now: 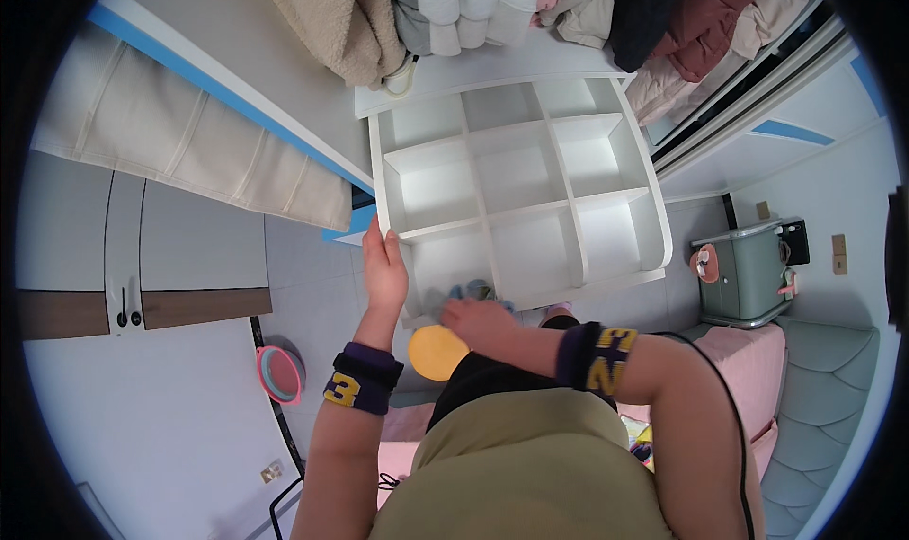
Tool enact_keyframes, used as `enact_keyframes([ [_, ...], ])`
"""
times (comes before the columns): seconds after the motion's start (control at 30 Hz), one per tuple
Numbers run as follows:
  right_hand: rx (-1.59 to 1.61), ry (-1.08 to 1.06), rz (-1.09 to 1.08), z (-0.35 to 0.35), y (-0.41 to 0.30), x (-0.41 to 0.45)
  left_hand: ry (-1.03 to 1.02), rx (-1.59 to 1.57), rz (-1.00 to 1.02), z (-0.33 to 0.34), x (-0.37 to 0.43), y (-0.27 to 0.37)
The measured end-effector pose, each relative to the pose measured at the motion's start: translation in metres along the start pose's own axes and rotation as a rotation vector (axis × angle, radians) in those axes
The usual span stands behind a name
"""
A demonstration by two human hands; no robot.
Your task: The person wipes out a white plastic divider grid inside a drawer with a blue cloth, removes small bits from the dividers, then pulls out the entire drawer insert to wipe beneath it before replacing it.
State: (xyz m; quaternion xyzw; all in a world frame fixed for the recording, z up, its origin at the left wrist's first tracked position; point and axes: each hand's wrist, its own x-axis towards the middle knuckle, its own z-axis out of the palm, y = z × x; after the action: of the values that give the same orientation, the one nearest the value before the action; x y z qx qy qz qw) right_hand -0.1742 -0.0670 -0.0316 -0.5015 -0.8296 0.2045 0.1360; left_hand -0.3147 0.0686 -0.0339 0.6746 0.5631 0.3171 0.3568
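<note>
A white drawer (520, 212), divided into square compartments, stands pulled out before me from a wardrobe. My left hand (385, 267) grips its left side wall near the front corner, fingers along the outside and thumb at the rim. Over the front-left compartment reaches my right hand (481, 323), slightly blurred and seen from the back. Small blue-grey cloth pieces (474, 289) lie just beyond its fingers. Whether the fingers hold any of them is hidden. No items show in the other compartments.
Clothes (469, 7) hang above the drawer. A beige cloth organizer (192, 132) is at the left. Below the drawer's front shows a round yellow object (437, 353). A grey-green bedside cabinet (742, 274) and a bed with pink bedding (746, 369) stand right. A pink basin (280, 374) leans at the left wall.
</note>
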Motion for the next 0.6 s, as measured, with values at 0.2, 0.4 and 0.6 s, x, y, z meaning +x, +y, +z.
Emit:
enact_keyframes([
  [0.2, -0.098, 0.065, -0.064, -0.001, 0.007, -0.015, 0.033, 0.009, 0.018, 0.003, 0.001, -0.007],
  [0.4, -0.078, 0.256, -0.156, 0.032, -0.019, 0.026, 0.007, -0.102, 0.061, 0.005, 0.007, -0.009],
  [0.6, -0.061, 0.149, -0.102, 0.003, -0.001, -0.003, 0.003, -0.112, 0.055, 0.004, 0.009, -0.021],
])
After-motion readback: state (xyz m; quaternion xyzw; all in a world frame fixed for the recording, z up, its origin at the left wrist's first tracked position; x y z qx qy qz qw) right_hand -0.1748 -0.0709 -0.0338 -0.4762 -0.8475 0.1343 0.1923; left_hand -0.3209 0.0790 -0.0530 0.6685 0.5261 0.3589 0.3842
